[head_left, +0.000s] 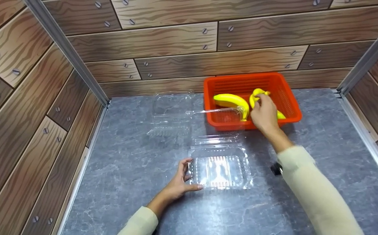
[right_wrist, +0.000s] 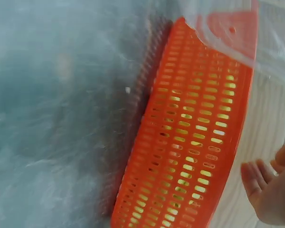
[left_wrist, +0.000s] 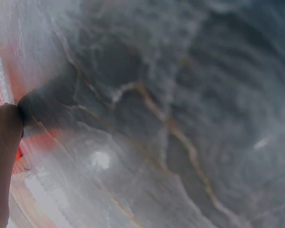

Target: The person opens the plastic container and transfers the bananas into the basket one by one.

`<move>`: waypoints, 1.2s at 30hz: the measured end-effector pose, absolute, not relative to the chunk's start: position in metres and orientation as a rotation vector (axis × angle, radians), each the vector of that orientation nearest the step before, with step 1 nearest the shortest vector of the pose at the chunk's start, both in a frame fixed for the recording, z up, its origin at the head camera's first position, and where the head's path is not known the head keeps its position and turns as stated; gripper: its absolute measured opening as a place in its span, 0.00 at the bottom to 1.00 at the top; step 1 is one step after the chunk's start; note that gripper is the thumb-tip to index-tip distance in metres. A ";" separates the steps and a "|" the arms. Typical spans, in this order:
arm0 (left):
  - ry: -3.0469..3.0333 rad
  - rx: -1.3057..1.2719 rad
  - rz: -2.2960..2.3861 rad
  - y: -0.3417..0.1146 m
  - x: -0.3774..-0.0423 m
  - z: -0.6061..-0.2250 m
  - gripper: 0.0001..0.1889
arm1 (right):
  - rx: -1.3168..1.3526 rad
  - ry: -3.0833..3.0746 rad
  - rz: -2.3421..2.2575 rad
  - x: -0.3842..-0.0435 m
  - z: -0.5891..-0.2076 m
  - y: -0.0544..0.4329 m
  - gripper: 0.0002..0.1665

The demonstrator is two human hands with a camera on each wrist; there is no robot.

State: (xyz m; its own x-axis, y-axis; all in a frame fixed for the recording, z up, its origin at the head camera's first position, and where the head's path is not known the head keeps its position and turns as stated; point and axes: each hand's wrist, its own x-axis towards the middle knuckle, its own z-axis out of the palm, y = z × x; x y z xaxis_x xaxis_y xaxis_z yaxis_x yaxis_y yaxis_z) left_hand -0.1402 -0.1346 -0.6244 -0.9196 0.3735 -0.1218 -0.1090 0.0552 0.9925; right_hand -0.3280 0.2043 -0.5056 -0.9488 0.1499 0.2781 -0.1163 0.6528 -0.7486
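Observation:
A clear plastic clamshell container (head_left: 219, 171) lies on the table with its lid raised toward the back. My left hand (head_left: 175, 186) holds its left side, the thumb at the near edge and the fingers farther up that side. In the left wrist view only one dark finger (left_wrist: 4, 156) shows. My right hand (head_left: 265, 112) is over the red basket (head_left: 211, 123), its fingers at a yellow banana (head_left: 256, 94) that it partly covers. Nothing shows between the fingers of the right hand (right_wrist: 275, 194) in the right wrist view. Another banana (head_left: 231, 99) lies left of it in the basket.
A second clear clamshell container (head_left: 169, 129) stands open at the back left, beside the basket. The first container's lid overlaps the basket's front left part in the head view. Wood-patterned walls (head_left: 175, 39) enclose the grey marbled table (head_left: 120, 169) at the back and sides.

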 end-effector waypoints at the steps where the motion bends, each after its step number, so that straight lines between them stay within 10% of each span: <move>1: 1.992 0.269 1.932 -0.135 -0.140 -0.625 0.53 | -0.040 -2.519 1.206 -0.319 -0.507 0.205 0.20; 12: 1.994 0.283 1.941 -0.133 -0.143 -0.623 0.52 | 0.210 -2.597 1.301 -0.224 -0.535 0.216 0.10; 26: 2.021 0.290 1.918 -0.134 -0.140 -0.625 0.53 | 0.683 -3.054 1.279 -0.169 -0.568 0.213 0.49; 36: 2.021 0.281 1.919 -0.136 -0.141 -0.626 0.53 | 0.636 -3.103 1.236 -0.168 -0.575 0.203 0.57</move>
